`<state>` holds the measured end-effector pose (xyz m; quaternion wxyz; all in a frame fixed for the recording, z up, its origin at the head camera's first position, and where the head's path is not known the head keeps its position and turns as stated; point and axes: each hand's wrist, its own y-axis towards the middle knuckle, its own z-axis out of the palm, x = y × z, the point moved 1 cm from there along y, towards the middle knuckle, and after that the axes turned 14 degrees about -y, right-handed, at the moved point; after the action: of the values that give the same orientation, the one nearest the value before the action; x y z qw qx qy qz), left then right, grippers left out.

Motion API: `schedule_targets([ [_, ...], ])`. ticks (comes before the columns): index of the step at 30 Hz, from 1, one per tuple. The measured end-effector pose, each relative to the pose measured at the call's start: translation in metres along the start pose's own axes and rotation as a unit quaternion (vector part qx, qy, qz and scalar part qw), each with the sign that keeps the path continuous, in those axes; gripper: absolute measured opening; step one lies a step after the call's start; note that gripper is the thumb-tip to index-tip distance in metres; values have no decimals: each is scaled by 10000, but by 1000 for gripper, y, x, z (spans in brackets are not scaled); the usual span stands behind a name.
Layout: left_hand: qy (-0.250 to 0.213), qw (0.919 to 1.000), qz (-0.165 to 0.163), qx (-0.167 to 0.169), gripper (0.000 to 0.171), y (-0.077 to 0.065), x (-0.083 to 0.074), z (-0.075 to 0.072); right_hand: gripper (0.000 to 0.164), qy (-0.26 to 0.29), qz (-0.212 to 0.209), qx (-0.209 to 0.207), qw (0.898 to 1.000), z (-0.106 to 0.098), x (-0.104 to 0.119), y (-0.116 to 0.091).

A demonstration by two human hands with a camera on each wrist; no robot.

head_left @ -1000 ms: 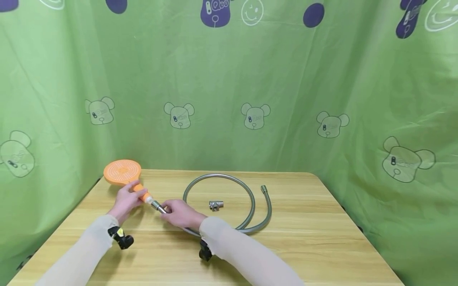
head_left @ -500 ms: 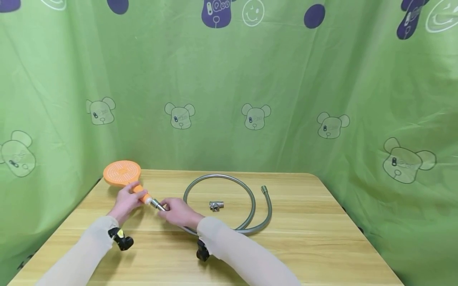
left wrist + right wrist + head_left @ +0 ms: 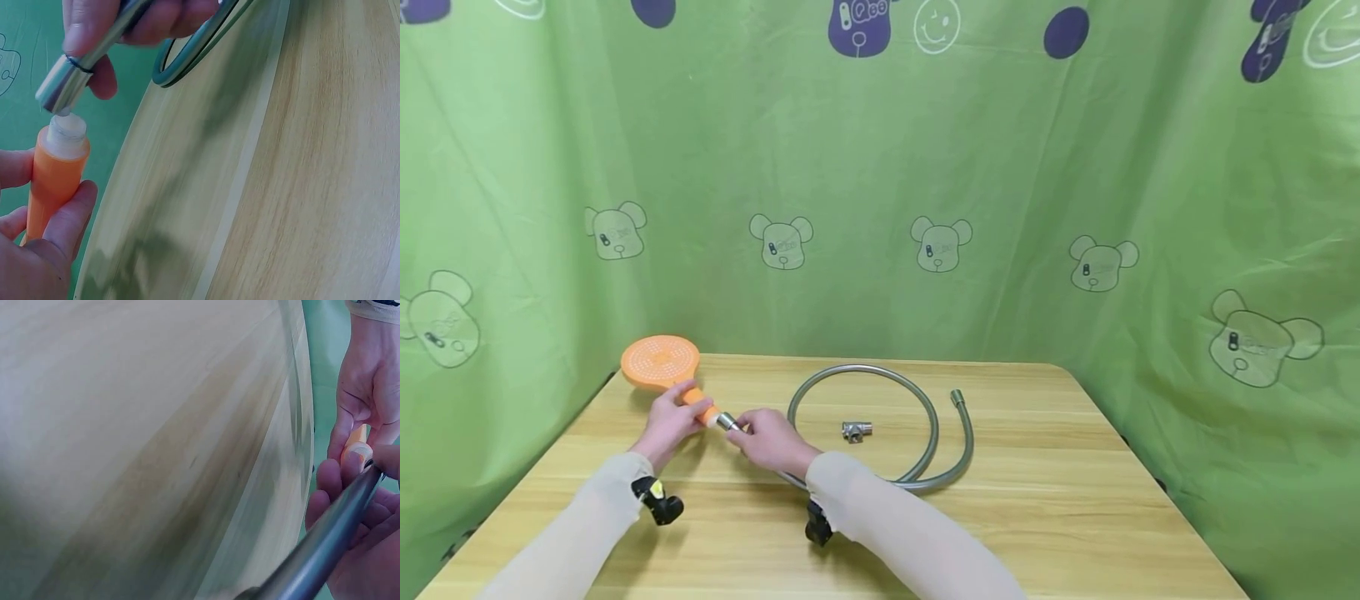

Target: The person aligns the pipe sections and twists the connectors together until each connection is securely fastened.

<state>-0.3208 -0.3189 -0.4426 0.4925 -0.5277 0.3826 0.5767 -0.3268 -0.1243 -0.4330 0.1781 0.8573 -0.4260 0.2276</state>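
An orange shower head [image 3: 660,362], its perforated face upward, is at the table's back left. My left hand [image 3: 667,425] grips it by the handle [image 3: 53,181], thumb and fingers on opposite sides. At the handle's lower end a whitish collar [image 3: 67,137] sticks out. My right hand [image 3: 771,440] pinches the grey shower hose [image 3: 853,367] just behind its shiny metal end nut [image 3: 62,86]. In the left wrist view the nut is tilted, its mouth right at the collar's tip. The right wrist view shows the hose [image 3: 325,544] running across the right palm.
The rest of the hose loops over the wooden table [image 3: 1037,517], its other metal end [image 3: 957,397] standing out on the right. Inside the loop lies a small metal tee fitting [image 3: 856,431]. A green patterned curtain [image 3: 865,308] encloses the table's back and sides.
My right hand has shifted slightly away from me and to the left, bringing the hose's nut closer in line with the handle's end. The left hand keeps its grip, nearly still.
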Motion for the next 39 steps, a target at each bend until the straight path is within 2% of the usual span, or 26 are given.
schedule_targets([
  [7,144,9998,119,-15,70,0,-2,-1,16,-24,100,-7,9999,1,2,3],
  [20,293,9993,198,-126,71,-2,-3,1,25,-189,399,-45,9990,1,6,3],
  [39,330,9983,448,-198,65,-3,-5,6,25,-529,462,-172,9974,2,9,3],
])
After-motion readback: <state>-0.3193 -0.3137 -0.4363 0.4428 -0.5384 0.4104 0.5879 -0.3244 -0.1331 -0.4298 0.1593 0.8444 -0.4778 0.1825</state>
